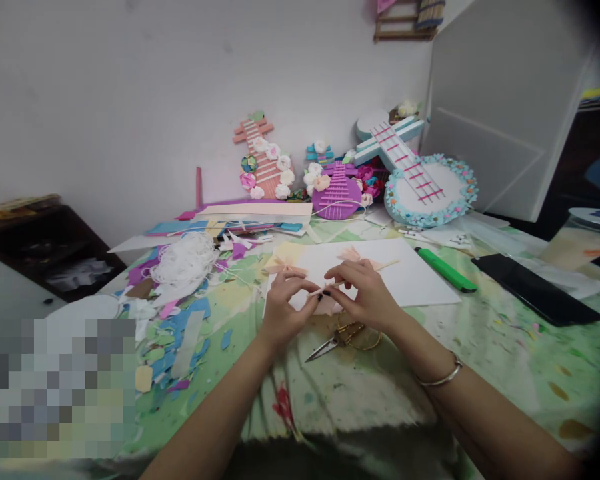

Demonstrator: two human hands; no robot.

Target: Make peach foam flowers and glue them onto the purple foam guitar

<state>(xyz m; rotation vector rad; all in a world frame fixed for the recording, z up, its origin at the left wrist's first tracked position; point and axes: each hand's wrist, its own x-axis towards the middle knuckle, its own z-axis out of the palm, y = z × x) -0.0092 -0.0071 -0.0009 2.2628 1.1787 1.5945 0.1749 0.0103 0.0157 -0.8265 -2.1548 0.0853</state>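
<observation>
My left hand (283, 300) and my right hand (363, 293) meet over a white sheet (410, 273) on the table. Both pinch a small pale pink paper piece (325, 297) between their fingertips. A thin stick (387, 265) runs from it to the right. Another folded pink paper piece (351, 253) lies just beyond my right hand. Gold-handled scissors (343, 339) lie on the table right below my hands. My right wrist wears a metal bangle (440, 379).
A green utility knife (445, 270) and a black phone (535, 290) lie to the right. White string (185, 261) and coloured foam scraps (180, 333) litter the left. Paper guitar crafts (265, 163), (337, 187), (420, 180) lean on the back wall. A white board (500, 100) stands at the right.
</observation>
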